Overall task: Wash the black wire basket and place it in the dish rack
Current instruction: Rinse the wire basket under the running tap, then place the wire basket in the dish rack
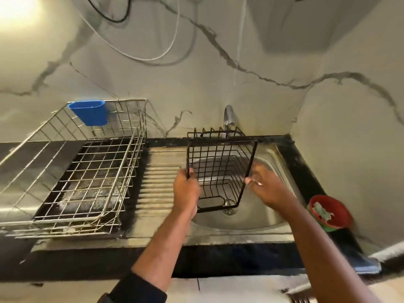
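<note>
Head view: black wire basket (220,169) tilted, open grid, both hands gripping rim.

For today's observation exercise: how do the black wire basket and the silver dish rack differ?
The black wire basket is dark and smaller; the dish rack is silver and larger. The basket is held tilted over the sink by the left hand and right hand; the rack rests on the counter. The rack carries a blue cup on its rim; the basket carries nothing. Both are open wire grids.
</note>
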`<state>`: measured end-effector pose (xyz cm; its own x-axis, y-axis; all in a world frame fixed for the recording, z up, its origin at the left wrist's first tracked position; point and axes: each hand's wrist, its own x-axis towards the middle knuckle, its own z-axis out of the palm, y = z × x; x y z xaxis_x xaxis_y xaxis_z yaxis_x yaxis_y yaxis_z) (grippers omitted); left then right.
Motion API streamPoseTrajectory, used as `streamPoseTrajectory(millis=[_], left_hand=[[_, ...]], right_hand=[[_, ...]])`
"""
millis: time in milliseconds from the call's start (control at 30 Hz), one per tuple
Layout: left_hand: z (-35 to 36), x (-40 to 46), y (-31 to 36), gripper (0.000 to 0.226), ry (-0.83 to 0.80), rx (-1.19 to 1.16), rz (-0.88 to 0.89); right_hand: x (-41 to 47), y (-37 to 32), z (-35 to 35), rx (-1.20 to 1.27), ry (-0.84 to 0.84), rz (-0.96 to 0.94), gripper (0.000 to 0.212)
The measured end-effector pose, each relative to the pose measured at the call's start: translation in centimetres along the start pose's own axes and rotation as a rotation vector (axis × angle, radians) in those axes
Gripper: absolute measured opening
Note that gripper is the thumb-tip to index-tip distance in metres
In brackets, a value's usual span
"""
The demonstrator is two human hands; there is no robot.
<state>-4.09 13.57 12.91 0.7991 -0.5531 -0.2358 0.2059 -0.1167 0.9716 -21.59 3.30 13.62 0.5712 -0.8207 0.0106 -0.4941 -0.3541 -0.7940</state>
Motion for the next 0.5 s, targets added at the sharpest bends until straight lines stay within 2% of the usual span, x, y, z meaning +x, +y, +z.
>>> streamPoseTrajectory(millis=[100,167,300,400,500], left_hand=[[-0.1,-0.9,0.5,0.012,0.041,0.054,0.109],[-0.4,-1.7,0.9,0.011,0.071,0.08,0.18],[-1.4,-1.9,0.7,0.034,0.085,0.173,0.374],[-2.3,-2.2,1.4,0.048,0.082,0.253,0.518],[-3.6,-2.1,2.7,0.06,0.065,0.279,0.668]], right_hand=[[-1.5,-1.8,-2.3,0.043,0.4,-0.122,0.03],[-2.7,-5.0,-3.4,0.104,0.5,-0.235,0.024],[-3.2,-10.8,-4.7,-0.054,0.428,-0.345,0.044],[-2.9,-13.4,-4.8,-0.138,0.351,-0.317,0.06],[-2.5,-15.4,-4.5,0.036,0.26,-0.213,0.077]])
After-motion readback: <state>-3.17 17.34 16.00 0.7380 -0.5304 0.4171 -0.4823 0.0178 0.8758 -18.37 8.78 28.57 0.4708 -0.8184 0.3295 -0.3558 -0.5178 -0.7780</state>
